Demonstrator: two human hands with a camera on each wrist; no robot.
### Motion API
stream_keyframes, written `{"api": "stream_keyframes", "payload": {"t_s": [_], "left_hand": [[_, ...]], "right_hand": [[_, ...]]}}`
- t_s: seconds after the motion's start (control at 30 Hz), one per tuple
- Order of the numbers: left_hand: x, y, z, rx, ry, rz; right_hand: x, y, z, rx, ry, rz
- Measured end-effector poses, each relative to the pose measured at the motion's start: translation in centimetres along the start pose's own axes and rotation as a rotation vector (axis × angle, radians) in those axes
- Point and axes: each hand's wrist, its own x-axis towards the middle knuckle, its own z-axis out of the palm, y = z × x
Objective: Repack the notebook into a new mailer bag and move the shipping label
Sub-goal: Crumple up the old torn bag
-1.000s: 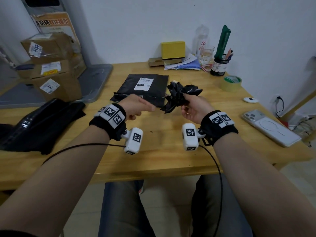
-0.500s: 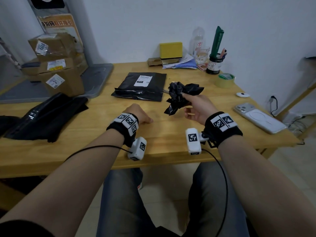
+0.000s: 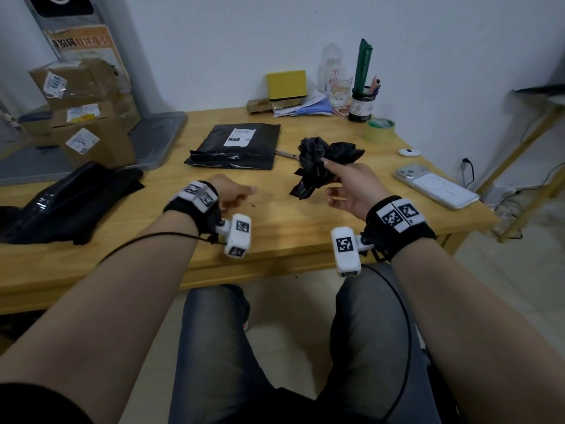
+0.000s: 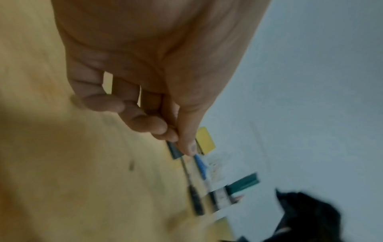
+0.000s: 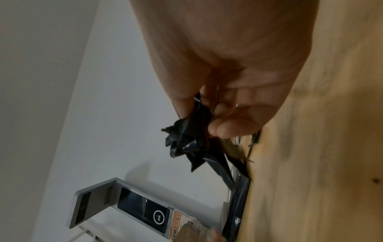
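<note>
A flat black mailer bag (image 3: 211,148) with a white shipping label (image 3: 240,137) lies on the wooden table (image 3: 275,237), past my hands. My right hand (image 3: 345,185) grips a crumpled black plastic bag (image 3: 321,162) just above the table; the right wrist view shows the fingers and thumb of this hand (image 5: 199,117) curled round the bag (image 5: 190,140). My left hand (image 3: 232,192) rests low on the table to the left of it, fingers loosely curled, holding nothing. The left wrist view of that hand (image 4: 176,139) is blurred. The notebook itself is not visible.
Scissors (image 3: 286,153) lie between the mailer and the crumpled bag. A tape roll (image 3: 379,130), a pen cup (image 3: 362,107) and a yellow box (image 3: 286,84) stand at the back. A phone (image 3: 437,186) lies right. Black bags (image 3: 67,200) and cardboard boxes (image 3: 85,117) sit left.
My left hand has let go near the crumpled bag and dropped back to the table, towards me. The right hand keeps the crumpled bag, shifted slightly right.
</note>
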Motion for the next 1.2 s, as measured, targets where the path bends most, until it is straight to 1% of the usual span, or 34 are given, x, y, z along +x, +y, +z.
{"api": "stream_keyframes", "payload": {"t_s": [0.07, 0.1, 0.13, 0.23, 0.3, 0.4, 0.5, 0.6, 0.7, 0.8, 0.87, 0.93, 1.0, 1.1, 1.2], "left_hand": [[-1.3, 0.3, -0.7, -0.238, -0.037, 0.037], [-1.9, 0.4, -0.7, -0.318, -0.038, 0.070], [-2.7, 0.6, -0.5, -0.351, -0.035, 0.103], [-5.0, 1.0, 1.0, -0.352, 0.001, 0.218], [-6.1, 1.3, 2.1, -0.333, 0.018, 0.285], [-7.6, 1.8, 4.0, -0.334, -0.016, 0.348], [-8.5, 2.9, 6.6, -0.348, -0.077, 0.385], [-9.4, 4.2, 10.2, -0.364, -0.154, 0.421], [-10.5, 5.8, 14.1, -0.389, -0.257, 0.442], [-11.6, 7.3, 18.5, -0.382, -0.381, 0.483], [-12.4, 8.1, 21.5, -0.330, -0.474, 0.505], [-13.3, 8.9, 24.5, -0.260, -0.586, 0.507], [-13.9, 9.8, 27.8, -0.204, -0.694, 0.484], [-14.1, 10.4, 33.3, -0.115, -0.802, 0.398], [-13.6, 10.5, 39.2, -0.049, -0.871, 0.269]], "right_hand": [[-0.4, 0.2, 0.2, 0.017, -0.011, -0.032], [-0.7, 0.4, 0.4, 0.022, -0.020, -0.040], [-0.9, 0.7, 0.7, 0.028, -0.035, -0.042], [-1.8, 1.5, 1.5, 0.054, -0.091, -0.029], [-2.2, 2.2, 1.6, 0.077, -0.100, -0.026], [-3.0, 3.2, 0.9, 0.144, -0.045, -0.019], [-3.9, 4.3, -1.0, 0.297, 0.054, -0.052], [-5.1, 5.4, -4.2, 0.422, 0.139, -0.089], [-6.4, 6.5, -8.2, 0.519, 0.192, -0.127], [-7.8, 7.8, -12.8, 0.599, 0.189, -0.160], [-8.8, 9.4, -16.0, 0.633, 0.158, -0.170], [-10.0, 11.3, -19.2, 0.640, 0.166, -0.175], [-11.1, 13.2, -22.5, 0.621, 0.219, -0.168], [-13.1, 16.0, -26.5, 0.603, 0.319, -0.095], [-14.4, 18.7, -29.7, 0.561, 0.524, -0.010]]}}
